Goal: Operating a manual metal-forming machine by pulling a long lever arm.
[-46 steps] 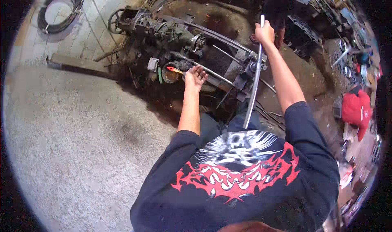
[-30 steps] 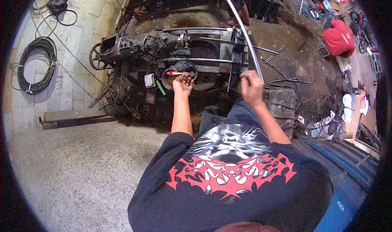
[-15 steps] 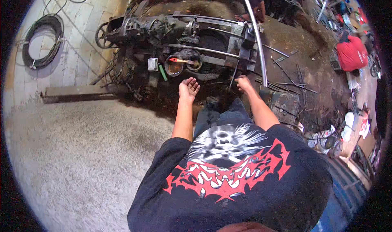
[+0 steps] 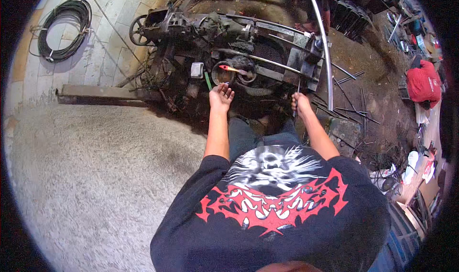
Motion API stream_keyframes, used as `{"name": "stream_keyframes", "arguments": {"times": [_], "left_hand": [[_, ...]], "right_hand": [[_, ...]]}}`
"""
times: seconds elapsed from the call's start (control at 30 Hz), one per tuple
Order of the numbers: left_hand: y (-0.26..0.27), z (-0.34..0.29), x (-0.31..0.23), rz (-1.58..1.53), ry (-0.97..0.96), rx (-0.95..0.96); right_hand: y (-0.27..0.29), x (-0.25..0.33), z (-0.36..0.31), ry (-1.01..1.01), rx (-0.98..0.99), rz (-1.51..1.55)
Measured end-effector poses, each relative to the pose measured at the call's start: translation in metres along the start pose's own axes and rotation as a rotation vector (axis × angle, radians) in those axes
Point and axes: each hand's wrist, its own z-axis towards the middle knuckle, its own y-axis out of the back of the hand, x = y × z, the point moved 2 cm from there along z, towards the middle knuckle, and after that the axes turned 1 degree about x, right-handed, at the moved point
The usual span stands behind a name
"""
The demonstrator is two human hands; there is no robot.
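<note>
My left hand (image 4: 221, 98) is open, palm up with fingers apart and nothing in it, just in front of a round container (image 4: 221, 76). A brush with a red and yellow handle (image 4: 230, 68) lies across that container and the one beside it. My right hand (image 4: 300, 103) is closed round a slim tool with a thin metal shaft (image 4: 299, 86); its exact kind cannot be made out. The shaft points away from me toward the greasy machine (image 4: 205, 30) with its long metal bars. A white square tub (image 4: 197, 70) and a green stick (image 4: 208, 80) are left of the containers.
A bent metal tube (image 4: 325, 52) rises at the right of the machine. Loose rods (image 4: 351, 92) lie on the floor beyond. A handwheel (image 4: 140, 30), a steel beam (image 4: 103, 94) and a coil of black cable (image 4: 64, 30) are at left. Red cloth (image 4: 423, 83) is far right.
The view has shifted, so the machine appears farther right. My right hand has turned and now holds the tool more upright. My left hand is nearer the round container, still open.
</note>
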Motion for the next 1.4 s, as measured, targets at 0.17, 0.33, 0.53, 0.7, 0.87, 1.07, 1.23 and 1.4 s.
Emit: {"name": "stream_keyframes", "arguments": {"times": [0.17,0.33,0.53,0.7,0.87,1.07,1.23,1.4], "left_hand": [[-0.021,0.044,-0.024,0.148,0.075,0.122],[-0.018,0.092,-0.085,0.179,0.122,0.211],[0.037,0.126,-0.199,0.073,0.053,0.101],[0.083,0.136,-0.257,-0.061,-0.139,-0.034],[0.129,0.120,-0.263,-0.152,-0.167,-0.090],[0.147,0.113,-0.336,-0.007,-0.317,-0.196],[0.110,0.162,-0.436,0.167,-0.500,-0.259],[0.051,0.227,-0.517,0.579,-0.622,-0.228]], "right_hand": [[0.004,-0.017,-0.067,0.189,-0.223,-0.437],[-0.043,-0.028,-0.128,0.318,-0.467,-0.754],[-0.177,0.000,-0.146,0.598,-0.375,-0.648],[-0.267,0.043,-0.113,0.651,-0.208,-0.658],[-0.330,0.084,-0.065,0.488,0.024,-0.721],[-0.430,0.117,-0.038,0.639,0.261,-0.624],[-0.527,0.134,-0.008,0.316,0.385,-0.283],[-0.618,0.138,0.018,0.117,0.264,-0.055]]}}
